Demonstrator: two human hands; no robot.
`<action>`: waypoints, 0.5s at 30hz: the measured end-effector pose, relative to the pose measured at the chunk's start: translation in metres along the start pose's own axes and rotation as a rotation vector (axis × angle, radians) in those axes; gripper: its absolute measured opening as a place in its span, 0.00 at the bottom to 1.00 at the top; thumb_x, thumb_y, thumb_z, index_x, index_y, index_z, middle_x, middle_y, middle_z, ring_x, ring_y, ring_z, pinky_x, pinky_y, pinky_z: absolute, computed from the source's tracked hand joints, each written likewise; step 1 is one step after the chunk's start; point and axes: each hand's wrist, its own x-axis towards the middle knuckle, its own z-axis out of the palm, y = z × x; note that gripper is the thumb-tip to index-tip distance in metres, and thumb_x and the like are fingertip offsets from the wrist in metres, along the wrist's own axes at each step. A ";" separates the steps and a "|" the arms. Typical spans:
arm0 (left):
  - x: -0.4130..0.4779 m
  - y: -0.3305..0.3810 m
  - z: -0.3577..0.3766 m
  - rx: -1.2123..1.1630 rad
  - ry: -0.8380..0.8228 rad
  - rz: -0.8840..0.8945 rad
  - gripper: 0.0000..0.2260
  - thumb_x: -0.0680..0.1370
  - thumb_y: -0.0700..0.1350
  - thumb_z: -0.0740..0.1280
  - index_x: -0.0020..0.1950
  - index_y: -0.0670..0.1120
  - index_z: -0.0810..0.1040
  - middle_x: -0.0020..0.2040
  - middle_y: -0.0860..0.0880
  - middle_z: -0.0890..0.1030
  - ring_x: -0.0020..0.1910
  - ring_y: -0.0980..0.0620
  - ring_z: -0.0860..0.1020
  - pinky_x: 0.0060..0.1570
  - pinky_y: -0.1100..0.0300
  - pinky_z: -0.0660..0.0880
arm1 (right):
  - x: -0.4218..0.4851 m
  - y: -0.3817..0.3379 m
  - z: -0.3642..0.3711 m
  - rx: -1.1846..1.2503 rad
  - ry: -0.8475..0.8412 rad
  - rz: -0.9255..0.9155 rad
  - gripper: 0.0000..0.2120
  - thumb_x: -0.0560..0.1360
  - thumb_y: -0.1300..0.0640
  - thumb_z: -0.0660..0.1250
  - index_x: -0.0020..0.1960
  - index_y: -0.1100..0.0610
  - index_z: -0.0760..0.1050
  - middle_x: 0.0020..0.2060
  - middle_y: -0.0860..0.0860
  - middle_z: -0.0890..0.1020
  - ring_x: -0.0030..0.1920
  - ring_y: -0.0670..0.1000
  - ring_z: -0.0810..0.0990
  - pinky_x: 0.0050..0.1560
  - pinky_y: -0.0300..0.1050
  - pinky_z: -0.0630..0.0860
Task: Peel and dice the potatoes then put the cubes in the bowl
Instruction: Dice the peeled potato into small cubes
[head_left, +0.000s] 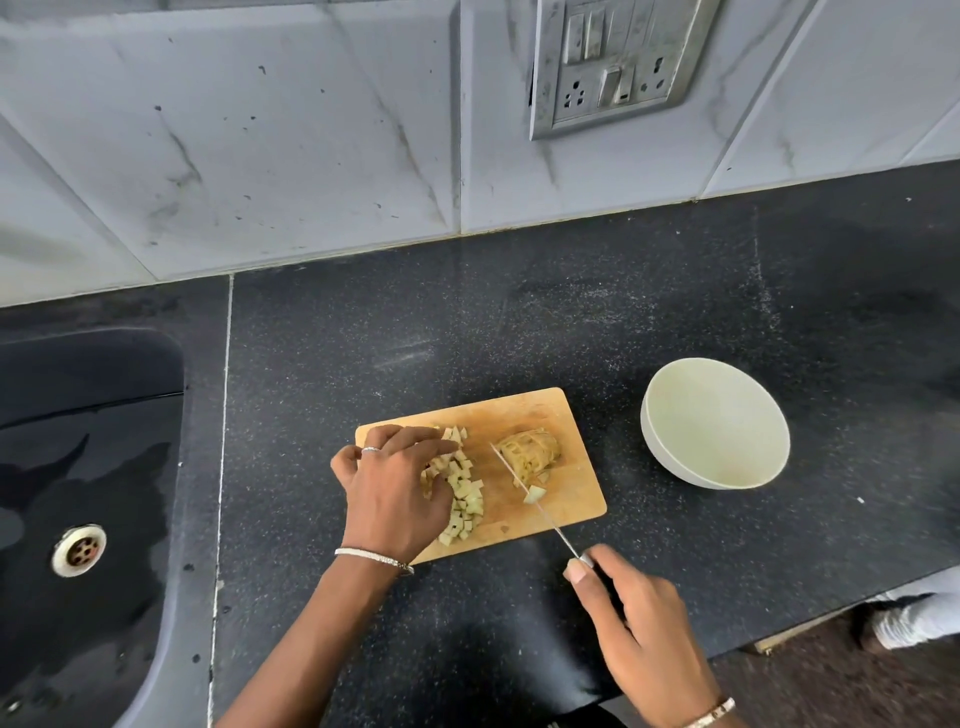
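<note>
Counter (519, 322) beneath tiled wall (260, 156) bears board (571, 499); left fingers (415, 441) spread over cubes (467, 499), right fingers (597, 582) clamp knife (524, 483).

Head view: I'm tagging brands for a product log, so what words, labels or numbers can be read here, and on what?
None can be read.
The switch plate shows switches and sockets but no legible marking.
The bowl, cutting board and knife show no print or logo.
</note>
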 end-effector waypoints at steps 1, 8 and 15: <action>0.000 0.003 0.000 -0.008 0.010 -0.013 0.13 0.67 0.52 0.64 0.49 0.60 0.83 0.55 0.63 0.80 0.59 0.54 0.72 0.56 0.46 0.60 | 0.000 0.000 -0.001 0.003 0.018 0.010 0.15 0.80 0.40 0.55 0.44 0.48 0.72 0.26 0.46 0.72 0.25 0.48 0.71 0.28 0.43 0.62; 0.010 0.034 0.009 -0.066 -0.023 0.141 0.20 0.69 0.62 0.68 0.58 0.59 0.76 0.55 0.58 0.80 0.59 0.53 0.74 0.58 0.51 0.61 | 0.002 0.002 -0.009 0.026 0.112 0.110 0.13 0.80 0.44 0.57 0.44 0.48 0.75 0.24 0.43 0.73 0.25 0.46 0.72 0.28 0.38 0.64; 0.017 0.047 0.036 0.063 -0.123 0.117 0.19 0.69 0.65 0.68 0.55 0.59 0.70 0.53 0.57 0.80 0.59 0.52 0.73 0.62 0.48 0.57 | -0.002 0.003 -0.009 0.053 0.145 0.136 0.15 0.79 0.42 0.55 0.46 0.48 0.77 0.25 0.40 0.74 0.25 0.46 0.72 0.29 0.38 0.64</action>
